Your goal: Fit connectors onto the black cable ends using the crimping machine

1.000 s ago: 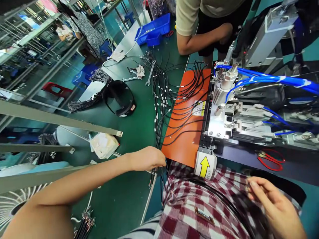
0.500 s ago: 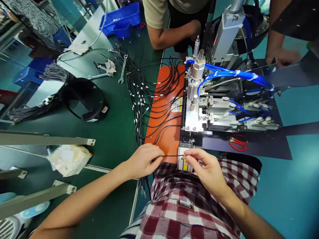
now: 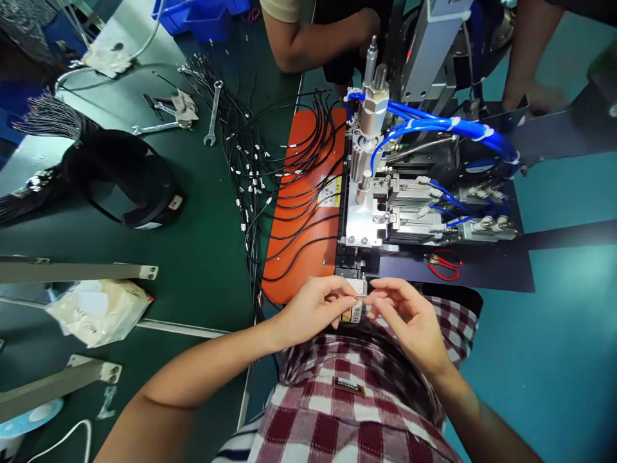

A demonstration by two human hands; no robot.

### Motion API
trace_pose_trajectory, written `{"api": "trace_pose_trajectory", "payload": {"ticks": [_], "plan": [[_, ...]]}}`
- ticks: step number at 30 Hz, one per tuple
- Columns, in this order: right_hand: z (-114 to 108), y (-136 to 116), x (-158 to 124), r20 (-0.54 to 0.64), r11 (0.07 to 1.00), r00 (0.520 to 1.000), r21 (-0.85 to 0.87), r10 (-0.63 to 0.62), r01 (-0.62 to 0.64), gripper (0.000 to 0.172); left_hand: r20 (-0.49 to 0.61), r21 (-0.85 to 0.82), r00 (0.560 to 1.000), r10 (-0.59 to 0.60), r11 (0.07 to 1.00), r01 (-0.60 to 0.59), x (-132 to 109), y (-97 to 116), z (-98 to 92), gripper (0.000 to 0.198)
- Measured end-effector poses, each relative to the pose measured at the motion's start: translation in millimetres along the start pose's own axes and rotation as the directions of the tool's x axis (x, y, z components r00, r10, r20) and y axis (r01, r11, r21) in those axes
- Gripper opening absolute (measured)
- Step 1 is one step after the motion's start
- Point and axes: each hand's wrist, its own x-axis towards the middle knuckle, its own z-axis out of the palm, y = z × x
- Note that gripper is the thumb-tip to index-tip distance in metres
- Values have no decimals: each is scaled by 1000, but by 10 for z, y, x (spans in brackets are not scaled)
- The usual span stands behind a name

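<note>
My left hand [image 3: 330,303] pinches a thin cable near its end, over the front corner of the machine. Short bare wire ends [image 3: 359,296] poke out from its fingertips. My right hand [image 3: 409,318] meets them from the other side, thumb and a fingertip at the wire tips, index finger raised a little. Just below the fingers is a white and yellow label [image 3: 357,313], partly covered. Beyond the hands lies an orange plate [image 3: 299,257], crossed by several black cables [image 3: 308,222] that run into the machine's black edge.
The metal press with cylinders [image 3: 369,218] and blue air hoses [image 3: 434,125] stands ahead. Red-handled snips [image 3: 444,265] lie at right. Leftward are a wrench [image 3: 213,112], a cable bundle [image 3: 253,173], a black round holder [image 3: 130,180] and a plastic bag [image 3: 99,312]. Another person's arm [image 3: 322,48] rests opposite.
My left hand has moved right along the cable to its end, so the two hands are closer together. The black cable span between them is gone from sight. The view has shifted.
</note>
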Motion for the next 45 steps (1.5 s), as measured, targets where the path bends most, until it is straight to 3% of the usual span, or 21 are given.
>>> {"api": "trace_pose_trajectory", "payload": {"ticks": [2,10,17,24,34,37,40,45], "plan": [[-42,12,4,-34,998,998,43,49,-47,16,-43,-58,999,12,998,-14,37,-22,31,20],[75,27,128,112,873,966,414,233,-259,25,-78,-189,997,3,982,-18,89,69,78,30],[120,26,158,190,797,951,520,244,-308,21,-74,-228,997,-8,974,-9,98,60,69,30],[186,122,75,105,869,981,455,162,-192,14,-68,-271,996,53,960,-70,95,42,73,36],[297,112,17,46,961,996,266,70,-80,16,-190,-395,981,29,913,-103,111,-32,134,26],[330,128,-1,15,972,999,229,46,-49,14,-179,-419,984,13,904,-88,111,-27,143,26],[290,130,-17,-30,991,1000,136,11,-7,11,-125,-425,992,-8,904,-46,99,10,130,26],[71,82,10,55,996,998,83,24,-28,9,-120,-369,992,23,927,-66,66,56,121,16]]}}
